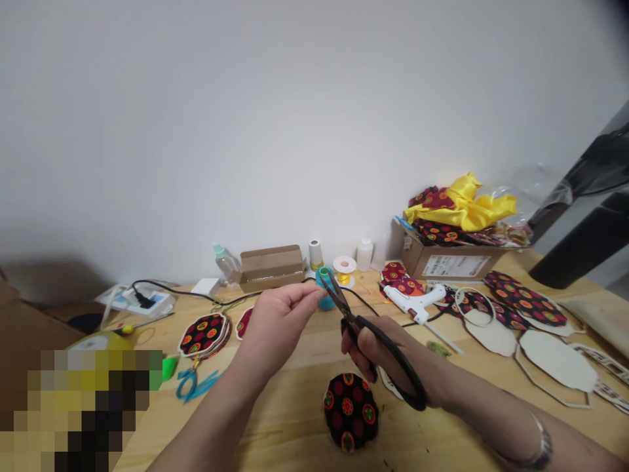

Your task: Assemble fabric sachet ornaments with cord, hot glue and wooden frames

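Note:
My right hand [378, 344] grips black-handled scissors [354, 321], their blades pointing up and to the left. At the blade tips, the thumb and fingers of my left hand [282, 321] are pinched together; whatever lies between them is too fine to make out. Behind the blades stands a teal thread spool [325, 298], partly covered by my left fingertips and the scissors. Below both hands, a round piece covered in black patterned fabric [350, 412] lies flat on the wooden table [289, 419]. A pale-edged piece is half hidden under my right hand.
A white glue gun [413, 300] lies to the right, near pale shaped boards [557, 359] and a hoop. Behind them is a cardboard box [452, 261] of fabric. Stacked patterned pieces [204, 333] and a teal tassel [194, 383] lie left. A black cable [187, 288] crosses the back.

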{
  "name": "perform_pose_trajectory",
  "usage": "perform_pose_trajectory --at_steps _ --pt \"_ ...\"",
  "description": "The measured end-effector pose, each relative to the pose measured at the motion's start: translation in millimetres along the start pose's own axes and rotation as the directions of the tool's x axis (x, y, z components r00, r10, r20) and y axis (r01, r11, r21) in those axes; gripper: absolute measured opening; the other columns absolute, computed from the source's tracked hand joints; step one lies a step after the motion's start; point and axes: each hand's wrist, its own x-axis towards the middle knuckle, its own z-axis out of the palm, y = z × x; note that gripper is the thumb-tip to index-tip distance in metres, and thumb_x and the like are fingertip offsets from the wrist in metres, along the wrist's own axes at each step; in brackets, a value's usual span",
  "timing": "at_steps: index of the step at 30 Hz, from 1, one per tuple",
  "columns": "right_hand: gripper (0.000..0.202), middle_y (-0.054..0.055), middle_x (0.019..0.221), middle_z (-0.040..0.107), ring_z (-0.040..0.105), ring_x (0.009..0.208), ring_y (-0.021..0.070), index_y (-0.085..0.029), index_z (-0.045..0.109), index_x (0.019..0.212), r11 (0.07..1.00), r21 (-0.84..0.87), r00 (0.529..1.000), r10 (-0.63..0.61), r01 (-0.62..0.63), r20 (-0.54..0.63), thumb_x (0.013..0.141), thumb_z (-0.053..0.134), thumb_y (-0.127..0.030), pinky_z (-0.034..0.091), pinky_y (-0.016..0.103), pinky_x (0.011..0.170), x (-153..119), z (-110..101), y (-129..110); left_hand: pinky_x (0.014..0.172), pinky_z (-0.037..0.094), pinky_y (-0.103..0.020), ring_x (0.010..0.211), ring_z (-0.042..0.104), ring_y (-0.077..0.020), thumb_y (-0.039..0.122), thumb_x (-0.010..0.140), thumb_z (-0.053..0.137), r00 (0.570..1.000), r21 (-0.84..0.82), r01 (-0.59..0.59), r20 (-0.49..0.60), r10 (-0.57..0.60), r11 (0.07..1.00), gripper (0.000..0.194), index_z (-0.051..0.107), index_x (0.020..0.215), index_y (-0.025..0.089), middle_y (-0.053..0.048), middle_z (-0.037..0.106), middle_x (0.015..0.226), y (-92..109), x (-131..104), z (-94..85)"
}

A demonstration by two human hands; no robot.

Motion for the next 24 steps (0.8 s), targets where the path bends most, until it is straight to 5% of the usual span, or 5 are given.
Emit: perform_pose_trajectory --at_steps 9,24 --pt "0.045 -0.004 0.06 0.039 0.038 0.054 0.0086 -0.014 0.054 0.087 0.998 -0.014 0.998 0.06 -0.06 0.014 0.085 0.044 -0.058 0.027 0.022 0.048 6 -6 -7 0.071 0.047 -0.024 0.08 0.063 -0.0191 0.039 0.082 0.055 1.0 0.004 0.02 -0.022 -0.02 1.0 0.026 0.075 0.088 0.023 0.001 0.072 0.078 0 0 -3.0" --pt "0.052 -0.006 0.054 0.036 0.033 0.047 0.0065 -0.014 0.055 0.079 0.994 0.086 0.998 0.067 -0.067 0.001 0.078 0.049 -0.066 0.023 0.022 0.045 7 -9 3 0.073 0.049 -0.027 0.08 0.065 -0.0197 0.038 0.081 0.056 0.999 -0.031 -0.011 -0.033 0.01 0.999 0.026 0.075 0.089 0.023 0.0 0.074 0.08 -2 -1 -0.5"
